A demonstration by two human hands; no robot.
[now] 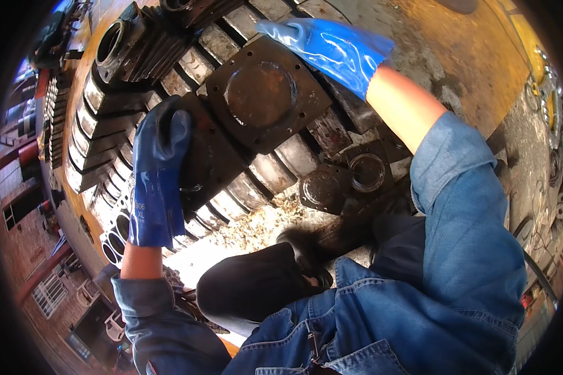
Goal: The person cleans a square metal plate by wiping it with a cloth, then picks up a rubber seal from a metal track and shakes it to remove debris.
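Note:
My left hand [161, 153], in a blue rubber glove, closes on the left edge of a dark flat metal plate [214, 153]; its fingertips are partly hidden. Beside that plate, to the right, lies a square brown metal plate [264, 94] with corner holes and a round ring mark. My right hand [322, 47], gloved in the same blue, reaches across at this plate's far edge, fingers stretched out to the left. Both plates rest on rows of ribbed, greyish metal parts [294, 155].
Finned cylinder castings [128, 47] stand at the far left. Nearer me sit smaller plates with round openings [367, 172]. Pale debris [256, 224] is scattered by my knee [247, 281]. Along the right rim are a yellow object [532, 47] and a dark hose [540, 275].

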